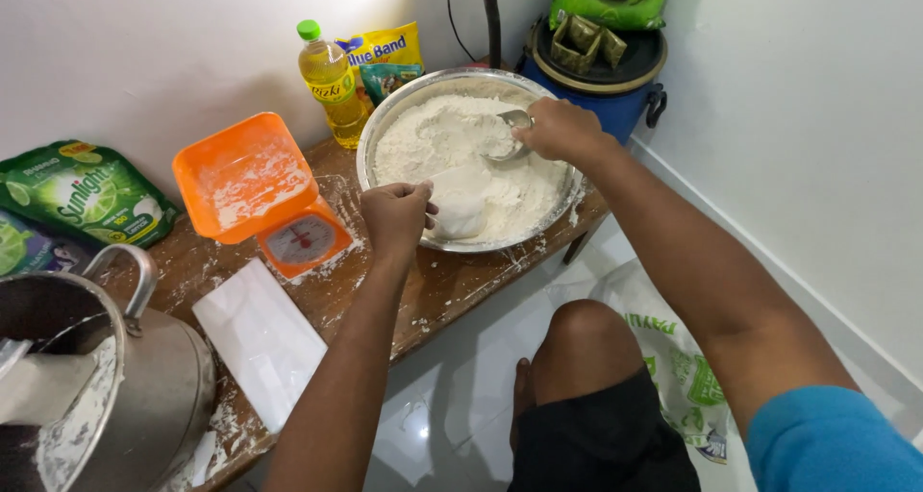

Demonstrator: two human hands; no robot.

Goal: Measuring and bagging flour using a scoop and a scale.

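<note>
A wide metal bowl point(389, 110) full of white flour point(433, 136) stands at the back of a low wooden table point(452, 290). My right hand point(560, 130) grips a metal scoop point(512, 127) dug into the flour at the bowl's right side. My left hand point(396, 215) is at the bowl's near rim, holding a clear plastic bag point(461, 199) partly filled with flour, its mouth facing the scoop.
An orange kitchen scale point(260, 194) dusted with flour sits left of the bowl. A stack of clear bags point(260, 338) lies near the table's front. A metal pot point(96, 386) is at the far left. Oil bottle point(330, 81) and packets stand by the wall. My knee point(586, 333) is below the table edge.
</note>
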